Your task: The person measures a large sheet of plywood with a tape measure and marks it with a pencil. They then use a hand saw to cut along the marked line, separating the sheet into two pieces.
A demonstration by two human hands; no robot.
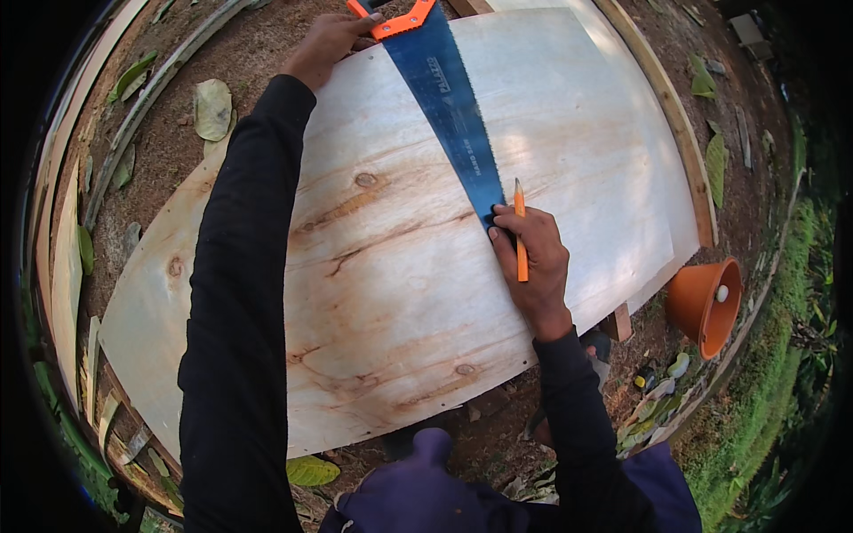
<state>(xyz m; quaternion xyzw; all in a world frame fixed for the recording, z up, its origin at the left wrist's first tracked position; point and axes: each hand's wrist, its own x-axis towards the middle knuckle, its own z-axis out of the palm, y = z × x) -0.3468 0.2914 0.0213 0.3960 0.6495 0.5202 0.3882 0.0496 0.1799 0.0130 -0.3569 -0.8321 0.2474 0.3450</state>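
A hand saw with a blue blade (435, 98) and an orange-and-black handle (402, 25) lies across a pale plywood sheet (382, 293), pointing from the top down toward the right of centre. My left hand (329, 44) is at the top edge of the sheet, its fingers closed on the saw handle. My right hand (533, 266) presses at the blade's narrow tip, with an orange pencil (521, 262) held between its fingers, point upward. Both dark-sleeved forearms reach in from the lower edge.
An orange pot (689, 306) stands on the ground right of the sheet. A long timber (666, 80) runs along the right edge. Wooden strips (67, 275) and dry leaves (213, 102) lie at the left, on bare soil. Grass (755, 426) borders the lower right.
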